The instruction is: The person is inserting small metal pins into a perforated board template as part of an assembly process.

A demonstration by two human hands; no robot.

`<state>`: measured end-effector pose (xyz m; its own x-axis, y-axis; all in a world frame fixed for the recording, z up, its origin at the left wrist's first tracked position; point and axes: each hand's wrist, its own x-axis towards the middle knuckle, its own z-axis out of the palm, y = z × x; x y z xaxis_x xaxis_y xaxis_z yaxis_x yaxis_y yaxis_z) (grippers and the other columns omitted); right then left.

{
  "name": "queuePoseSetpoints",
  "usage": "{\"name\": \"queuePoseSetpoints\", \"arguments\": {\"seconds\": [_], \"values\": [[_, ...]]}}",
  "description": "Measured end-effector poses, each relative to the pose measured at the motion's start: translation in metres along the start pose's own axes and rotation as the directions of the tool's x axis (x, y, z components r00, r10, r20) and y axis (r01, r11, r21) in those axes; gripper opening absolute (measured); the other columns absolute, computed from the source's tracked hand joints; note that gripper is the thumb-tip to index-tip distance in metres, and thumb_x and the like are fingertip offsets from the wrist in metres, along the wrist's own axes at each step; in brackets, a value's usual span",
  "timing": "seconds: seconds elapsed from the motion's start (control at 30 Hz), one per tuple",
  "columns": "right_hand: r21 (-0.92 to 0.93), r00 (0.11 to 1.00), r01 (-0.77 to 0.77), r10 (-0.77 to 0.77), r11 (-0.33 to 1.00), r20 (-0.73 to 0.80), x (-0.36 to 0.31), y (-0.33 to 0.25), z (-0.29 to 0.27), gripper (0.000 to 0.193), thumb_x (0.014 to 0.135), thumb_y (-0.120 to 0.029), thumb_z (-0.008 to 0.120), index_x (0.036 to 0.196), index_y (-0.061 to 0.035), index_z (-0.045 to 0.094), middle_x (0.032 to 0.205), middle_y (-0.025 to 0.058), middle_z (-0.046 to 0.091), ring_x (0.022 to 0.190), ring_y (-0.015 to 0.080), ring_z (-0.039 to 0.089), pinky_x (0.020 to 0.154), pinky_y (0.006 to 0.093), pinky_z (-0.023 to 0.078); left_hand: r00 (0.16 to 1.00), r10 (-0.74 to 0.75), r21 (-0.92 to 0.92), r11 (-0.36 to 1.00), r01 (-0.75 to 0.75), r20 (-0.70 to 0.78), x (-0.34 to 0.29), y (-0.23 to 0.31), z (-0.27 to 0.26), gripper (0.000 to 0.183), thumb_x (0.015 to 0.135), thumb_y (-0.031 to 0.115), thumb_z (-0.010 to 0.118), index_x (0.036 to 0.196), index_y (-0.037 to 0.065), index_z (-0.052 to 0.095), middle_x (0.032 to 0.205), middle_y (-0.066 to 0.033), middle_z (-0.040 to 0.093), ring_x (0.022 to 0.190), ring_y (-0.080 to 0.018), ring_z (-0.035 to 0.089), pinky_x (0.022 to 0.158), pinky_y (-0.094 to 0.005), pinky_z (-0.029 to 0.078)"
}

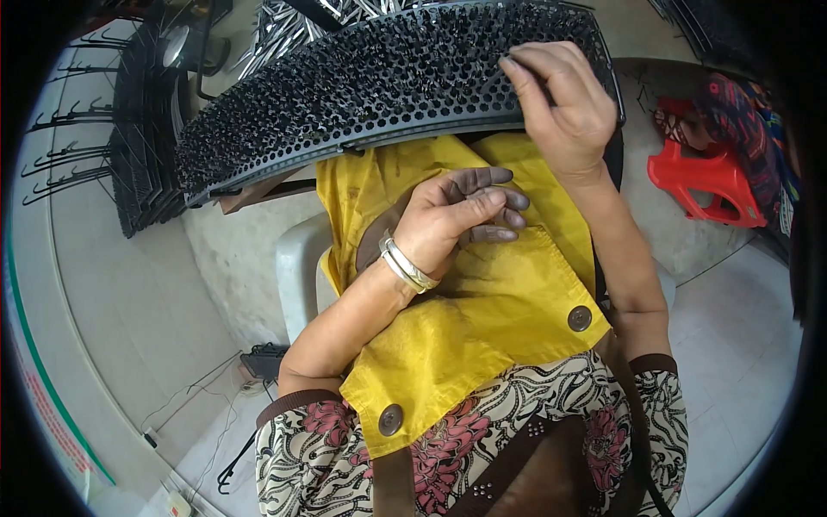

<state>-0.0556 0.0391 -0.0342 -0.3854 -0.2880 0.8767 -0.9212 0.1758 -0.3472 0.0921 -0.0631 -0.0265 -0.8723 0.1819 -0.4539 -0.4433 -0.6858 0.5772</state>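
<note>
A long black perforated tray point(345, 95) lies across in front of me, its round holes crowded with small dark upright pieces. Over its right end is my right hand point(568, 112), thumb and forefinger pinched together. Whatever may be between those fingertips is too small to make out. My left hand point(465, 211) hovers above the yellow apron point(491, 284) on my lap, short of the tray's near edge. Its darkened fingers are loosely bent and apart, and no object shows in them. A pale bangle point(405, 264) circles the left wrist.
Behind the tray lies a heap of thin silvery metal pieces point(267, 33). Black perforated panels point(142, 138) stand stacked at the left, beside wall hooks point(73, 155). A red plastic stool point(702, 181) stands at the right with patterned cloth point(741, 121) by it. Cables trail on the floor lower left.
</note>
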Motion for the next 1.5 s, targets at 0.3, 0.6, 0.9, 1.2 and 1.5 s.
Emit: {"name": "queuePoseSetpoints", "arguments": {"seconds": [0.3,0.6,0.9,1.2,1.5], "values": [[0.060,0.995,0.068,-0.072,0.996,0.067,0.003,-0.007,0.005,0.016,0.061,0.013,0.060,0.075,0.0063,0.054,0.072,0.0150,0.055,0.064,0.0290,0.053,0.055,0.0336,0.045,1.000,-0.018,0.012,1.000,0.018,-0.019,-0.005,0.003,-0.001,0.042,0.085,0.011,0.051,0.119,-0.009,0.036,0.101,-0.0166,0.055,0.086,-0.0203,0.057,0.075,-0.0293,0.048],[-0.012,0.960,0.046,-0.041,0.999,0.277,-0.004,-0.011,0.003,0.017,0.057,0.006,0.054,0.074,0.0063,0.055,0.076,0.0146,0.051,0.067,0.0280,0.051,0.056,0.0334,0.045,0.999,-0.045,0.029,0.999,0.045,0.001,-0.004,0.004,0.003,0.037,0.086,0.012,0.051,0.116,-0.007,0.041,0.102,-0.0149,0.056,0.086,-0.0193,0.058,0.075,-0.0288,0.048],[-0.044,0.971,-0.234,0.236,0.971,0.048,0.043,0.025,-0.024,0.008,0.070,0.001,0.062,0.076,0.0037,0.058,0.071,0.0126,0.058,0.063,0.0236,0.055,0.058,0.0303,0.045,0.993,-0.110,0.053,0.992,0.113,-0.050,0.005,0.038,0.023,0.035,0.084,0.008,0.052,0.115,-0.006,0.042,0.097,-0.0150,0.057,0.085,-0.0218,0.059,0.076,-0.0311,0.049],[-0.162,0.796,-0.568,0.588,0.807,0.140,0.012,0.166,-0.050,0.013,0.076,-0.006,0.058,0.085,0.0037,0.058,0.067,0.0092,0.059,0.061,0.0069,0.051,0.056,0.0234,0.042,1.000,0.001,0.480,0.877,-0.009,0.018,0.039,0.114,0.075,0.028,0.083,0.001,0.052,0.108,-0.010,0.048,0.092,-0.0185,0.060,0.080,-0.0227,0.061,0.071,-0.0289,0.051],[-0.481,0.851,-0.426,0.520,0.766,0.073,-0.025,0.248,-0.056,0.009,0.075,-0.010,0.058,0.079,-0.0018,0.057,0.075,0.0146,0.058,0.069,0.0321,0.056,0.061,0.0368,0.044,0.935,0.263,0.957,-0.229,-0.178,0.237,0.142,0.204,0.090,0.031,0.073,0.002,0.062,0.104,-0.001,0.057,0.086,-0.0126,0.065,0.076,-0.0161,0.063,0.069,-0.0254,0.051]]}}
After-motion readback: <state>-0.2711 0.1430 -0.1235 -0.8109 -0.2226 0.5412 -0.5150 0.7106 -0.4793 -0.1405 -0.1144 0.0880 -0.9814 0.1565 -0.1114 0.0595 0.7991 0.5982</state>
